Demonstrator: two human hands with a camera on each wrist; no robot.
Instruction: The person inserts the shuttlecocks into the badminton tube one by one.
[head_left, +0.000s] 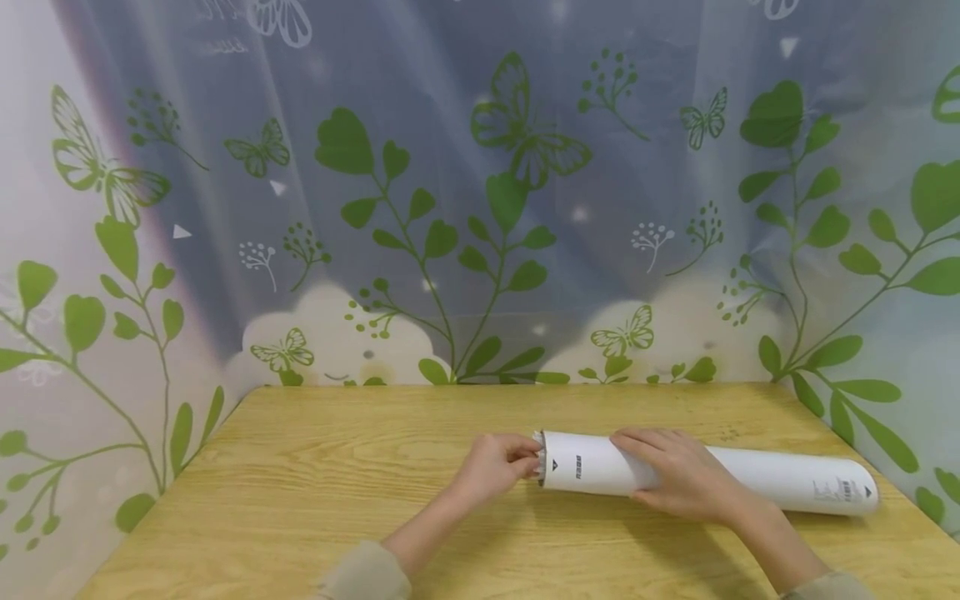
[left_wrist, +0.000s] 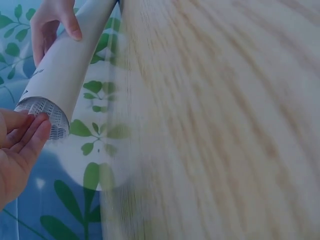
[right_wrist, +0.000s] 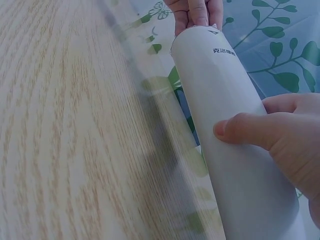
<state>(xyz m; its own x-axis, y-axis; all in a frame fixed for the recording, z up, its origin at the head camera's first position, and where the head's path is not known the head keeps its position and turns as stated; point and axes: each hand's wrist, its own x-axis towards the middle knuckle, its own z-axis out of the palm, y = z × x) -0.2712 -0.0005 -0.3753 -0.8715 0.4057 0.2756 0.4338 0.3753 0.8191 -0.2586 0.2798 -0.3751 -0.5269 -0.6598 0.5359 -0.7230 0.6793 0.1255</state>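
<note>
A long white tube (head_left: pixel 757 477) lies across the wooden table (head_left: pixel 337 492), its left end showing a white mesh material (left_wrist: pixel 47 116) sticking out. My left hand (head_left: pixel 498 464) sits at that left end, its fingertips (left_wrist: pixel 39 129) pinching the mesh edge. My right hand (head_left: pixel 678 479) lies over the tube near its left part, fingers curled round it and the thumb (right_wrist: pixel 250 131) pressed on its side. Small dark print (right_wrist: pixel 223 50) and a triangle mark are on the tube by the left end. The tube's right end (head_left: pixel 855 492) carries more print.
A sheer curtain printed with green leaves and butterflies (head_left: pixel 495 208) hangs behind and round the table. The table's far edge (head_left: pixel 525 387) meets the curtain. Bare wood (head_left: pixel 300 500) lies left of the tube and in front of it.
</note>
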